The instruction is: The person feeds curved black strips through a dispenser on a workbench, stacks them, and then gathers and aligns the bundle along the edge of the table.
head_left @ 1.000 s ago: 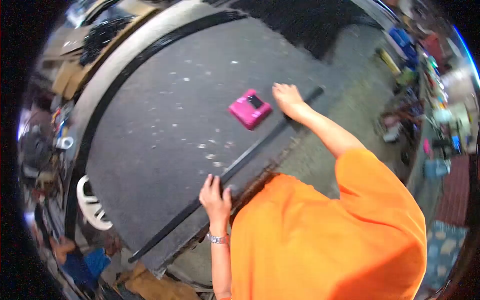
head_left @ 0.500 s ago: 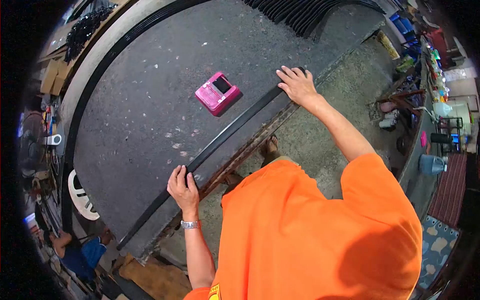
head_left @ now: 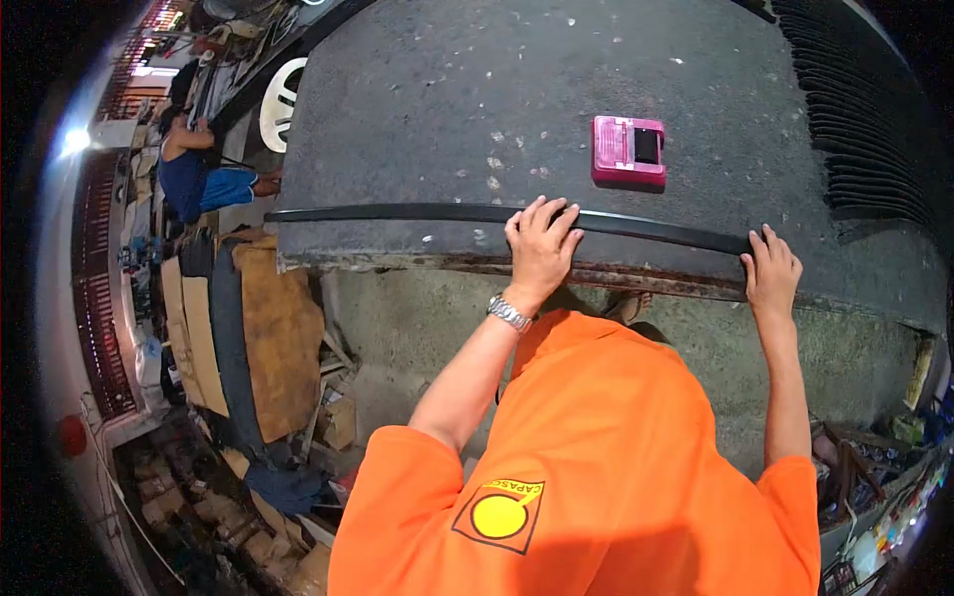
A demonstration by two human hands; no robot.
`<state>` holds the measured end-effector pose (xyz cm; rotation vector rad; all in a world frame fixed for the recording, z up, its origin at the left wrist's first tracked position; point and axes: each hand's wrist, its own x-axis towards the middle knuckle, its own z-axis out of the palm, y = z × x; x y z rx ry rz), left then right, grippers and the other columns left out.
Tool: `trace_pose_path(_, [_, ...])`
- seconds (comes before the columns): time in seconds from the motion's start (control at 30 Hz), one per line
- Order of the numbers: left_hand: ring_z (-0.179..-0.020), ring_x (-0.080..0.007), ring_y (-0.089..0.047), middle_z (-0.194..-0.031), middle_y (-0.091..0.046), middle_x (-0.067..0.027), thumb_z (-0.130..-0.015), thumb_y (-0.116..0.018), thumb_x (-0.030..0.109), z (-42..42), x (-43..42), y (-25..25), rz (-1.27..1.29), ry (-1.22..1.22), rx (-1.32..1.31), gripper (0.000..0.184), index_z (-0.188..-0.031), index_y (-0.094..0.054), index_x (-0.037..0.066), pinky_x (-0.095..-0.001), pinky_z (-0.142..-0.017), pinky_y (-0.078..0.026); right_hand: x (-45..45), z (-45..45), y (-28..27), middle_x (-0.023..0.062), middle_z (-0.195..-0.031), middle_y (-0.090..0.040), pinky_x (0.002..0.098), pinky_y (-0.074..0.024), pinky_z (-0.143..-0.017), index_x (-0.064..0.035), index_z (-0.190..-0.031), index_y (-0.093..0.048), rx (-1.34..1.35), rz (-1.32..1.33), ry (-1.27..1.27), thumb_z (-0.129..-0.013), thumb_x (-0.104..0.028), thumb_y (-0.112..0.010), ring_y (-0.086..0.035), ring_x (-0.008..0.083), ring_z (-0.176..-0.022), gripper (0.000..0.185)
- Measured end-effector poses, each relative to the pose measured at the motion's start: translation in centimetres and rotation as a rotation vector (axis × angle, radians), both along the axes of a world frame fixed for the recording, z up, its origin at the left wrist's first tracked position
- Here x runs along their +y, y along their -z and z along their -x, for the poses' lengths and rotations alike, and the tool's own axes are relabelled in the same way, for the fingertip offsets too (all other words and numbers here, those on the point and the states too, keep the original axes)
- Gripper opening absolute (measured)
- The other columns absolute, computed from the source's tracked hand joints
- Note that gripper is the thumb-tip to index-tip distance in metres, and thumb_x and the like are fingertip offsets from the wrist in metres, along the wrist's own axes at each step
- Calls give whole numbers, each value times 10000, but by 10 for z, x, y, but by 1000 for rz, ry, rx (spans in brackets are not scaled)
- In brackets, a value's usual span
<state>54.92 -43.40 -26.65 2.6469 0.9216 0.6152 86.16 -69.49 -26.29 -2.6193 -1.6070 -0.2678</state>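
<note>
A long, thin black strip (head_left: 397,212) lies along the near edge of the dark worktable (head_left: 417,119). My left hand (head_left: 542,243) grips it around its middle, fingers over the top and thumb at the near side. At the strip's right end, my right hand (head_left: 773,273) has its fingers curled over it; the very tip is covered by them. Beyond the strip, between my two hands, sits a pink plastic case (head_left: 629,152) with a dark window, touched by neither hand.
Many curved black strips (head_left: 855,129) are lined up at the table's right. A white plastic chair (head_left: 278,104) stands past the left edge. Another person (head_left: 189,169) in blue is at the far left. A brown sheet (head_left: 273,338) and cardboard lie lower left.
The view has turned to the left, so the strip now runs nearly level across it. My left hand sits closer to my right hand along the strip.
</note>
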Motion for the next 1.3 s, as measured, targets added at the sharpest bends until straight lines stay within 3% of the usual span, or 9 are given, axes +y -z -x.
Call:
trace_pose_path(0.2, [-1234,-259,-542,-1235,-635,-10,-888,-715,215,-4,7,-6,18,0,-4,260,-1147,-709,188,-485,-1011,-337,11,-1,-13,63,-1340,-598,449,-392,-935,-132,-1228,-614,5,-28,-43,-875,-207,-725,-550,262,-1213,377])
trace_pose_path(0.37, [-1113,-208,-609,-1115,-684,5,-890,-706,176,28,58,-9,-70,-13,25,148,-1032,-733,209,-449,-976,-355,41,36,-40,76,-1077,-627,440,-493,-792,-119,-1095,-617,194,-7,21,-823,-129,-726,-617,310,-989,293])
trace_pose_path(0.53, [-1193,-270,-575,-1265,-647,-52,-894,-722,205,60,109,-28,-8,48,33,298,-1187,-707,157,-448,-1018,-351,107,82,-61,121,-854,-554,464,-518,-689,-75,-894,-554,334,-126,-112,-702,-5,-650,-609,347,-839,226])
trace_pose_path(0.63, [-1103,-257,-612,-1169,-673,-60,-867,-731,141,46,118,-55,58,298,35,382,-1247,-690,149,-418,-954,-411,171,118,-78,113,-817,-543,444,-513,-661,-79,-856,-534,384,-217,-248,-681,-24,-648,-611,344,-793,217])
trace_pose_path(0.7, [-1026,-274,-639,-1111,-686,-75,-874,-713,96,46,136,-55,134,416,65,399,-1269,-685,144,-401,-895,-457,213,137,-69,85,-819,-554,412,-515,-637,-104,-835,-562,344,-306,-317,-753,-88,-633,-630,270,-787,110])
trace_pose_path(0.73, [-912,-291,-654,-1029,-689,-97,-882,-682,32,44,145,-56,91,424,5,397,-1264,-693,138,-387,-793,-495,236,147,-63,69,-811,-535,391,-503,-602,-112,-787,-534,282,-374,-317,-723,-78,-639,-617,260,-755,128])
trace_pose_path(0.8, [-882,-287,-650,-1002,-683,-99,-883,-679,22,47,164,-54,13,349,-39,385,-1248,-705,139,-390,-767,-499,266,156,-63,50,-828,-548,389,-500,-615,-117,-807,-563,241,-392,-318,-754,-116,-632,-619,240,-767,88])
trace_pose_path(1.2, [-870,-290,-655,-965,-676,-104,-848,-662,-64,-5,175,-45,-69,366,-37,382,-1191,-722,93,-392,-759,-515,308,159,-46,58,-867,-579,383,-485,-670,-91,-837,-619,242,-329,-285,-795,-132,-655,-632,242,-805,68])
trace_pose_path(1.3, [-861,-245,-627,-958,-665,-44,-821,-628,-32,-19,170,-37,-137,397,-73,372,-1148,-720,120,-376,-725,-469,302,154,-48,54,-863,-585,378,-485,-678,-99,-836,-627,242,-327,-295,-794,-131,-652,-630,239,-809,58])
